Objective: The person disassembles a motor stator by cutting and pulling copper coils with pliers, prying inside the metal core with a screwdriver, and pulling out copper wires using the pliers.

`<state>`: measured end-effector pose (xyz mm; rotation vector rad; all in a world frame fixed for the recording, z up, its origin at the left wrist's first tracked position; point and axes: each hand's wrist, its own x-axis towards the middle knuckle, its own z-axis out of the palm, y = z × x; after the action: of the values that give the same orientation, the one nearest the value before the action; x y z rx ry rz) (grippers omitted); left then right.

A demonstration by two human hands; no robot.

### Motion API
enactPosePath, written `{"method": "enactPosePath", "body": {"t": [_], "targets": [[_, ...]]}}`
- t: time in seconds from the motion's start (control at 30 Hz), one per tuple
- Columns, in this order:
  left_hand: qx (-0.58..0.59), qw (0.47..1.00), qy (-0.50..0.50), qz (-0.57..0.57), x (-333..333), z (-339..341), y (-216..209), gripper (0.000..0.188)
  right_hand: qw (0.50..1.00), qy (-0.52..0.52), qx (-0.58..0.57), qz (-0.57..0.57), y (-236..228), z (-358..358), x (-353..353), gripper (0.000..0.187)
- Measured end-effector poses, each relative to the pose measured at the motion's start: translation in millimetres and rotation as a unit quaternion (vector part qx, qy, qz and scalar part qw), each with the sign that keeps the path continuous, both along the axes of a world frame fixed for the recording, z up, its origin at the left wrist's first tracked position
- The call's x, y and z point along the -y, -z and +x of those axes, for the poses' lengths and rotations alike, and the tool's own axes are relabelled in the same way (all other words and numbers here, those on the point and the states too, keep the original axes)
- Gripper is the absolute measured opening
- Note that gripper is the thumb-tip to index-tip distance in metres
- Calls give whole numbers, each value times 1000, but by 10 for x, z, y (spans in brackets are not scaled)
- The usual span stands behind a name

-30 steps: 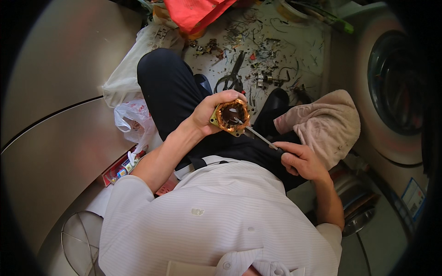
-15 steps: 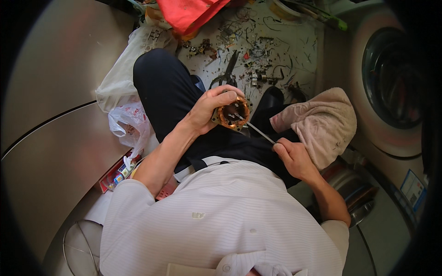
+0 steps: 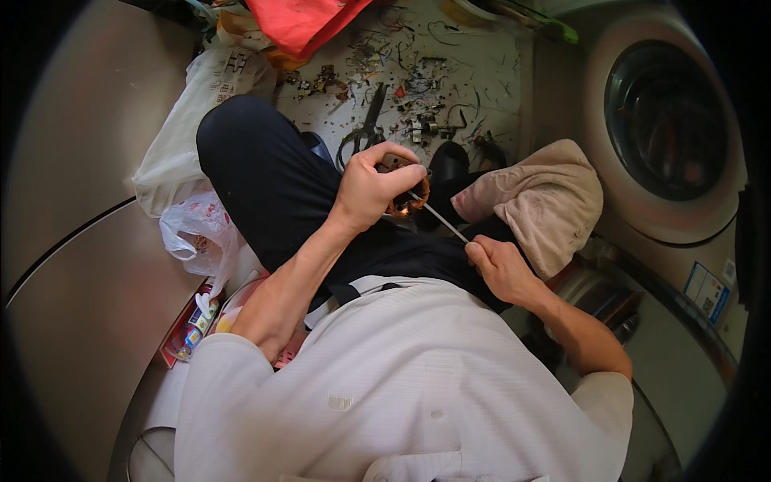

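My left hand (image 3: 371, 186) grips a round motor stator (image 3: 411, 202) with copper windings, held above my lap. Its thumb and fingers cover much of the stator's upper side. In my right hand (image 3: 499, 269) is a thin metal rod (image 3: 446, 222), whose far tip reaches into the stator's opening. My right fist hides the rod's near end, so I cannot tell whether it has a handle. Past my left hand, dark-handled scissors (image 3: 369, 128) lie on the floor.
Wire scraps and small metal parts (image 3: 426, 68) litter the floor ahead, below a red bag (image 3: 305, 24). A beige cloth (image 3: 546, 201) drapes my right knee. At the right stands a front-loading washing machine (image 3: 590, 153). White plastic bags (image 3: 201, 120) lie beside my left leg.
My left hand has turned over the stator, and its opening shows less than before. The rod is still in the opening. The whole view has shifted slightly.
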<state>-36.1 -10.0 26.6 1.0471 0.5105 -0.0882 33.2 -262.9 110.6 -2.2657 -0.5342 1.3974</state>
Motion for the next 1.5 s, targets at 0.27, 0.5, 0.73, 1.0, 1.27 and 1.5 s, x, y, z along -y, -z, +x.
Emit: {"method": "enactPosePath", "body": {"t": [0.27, 0.5, 0.73, 1.0, 1.27, 1.5], "targets": [[-26, 996, -34, 82, 113, 25, 61, 22, 988, 47, -69, -129, -264, -8, -371, 49], [-2, 992, -48, 116, 98, 82, 83, 21, 951, 173, -207, -152, -457, -47, -578, 44], [12, 978, -92, -185, -7, 15, 98, 21, 999, -25, 28, -2, -290, 129, -410, 42], [6, 933, -97, -346, -64, 35, 76, 30, 987, -43, 143, 57, -335, 175, -258, 36], [25, 958, -10, -285, -116, -26, -49, 34, 966, -42, 214, 136, -171, 132, -67, 35], [69, 940, 16, -334, -118, -24, 12, 47, 959, -53, 204, 191, -115, 130, -62, 30]]}}
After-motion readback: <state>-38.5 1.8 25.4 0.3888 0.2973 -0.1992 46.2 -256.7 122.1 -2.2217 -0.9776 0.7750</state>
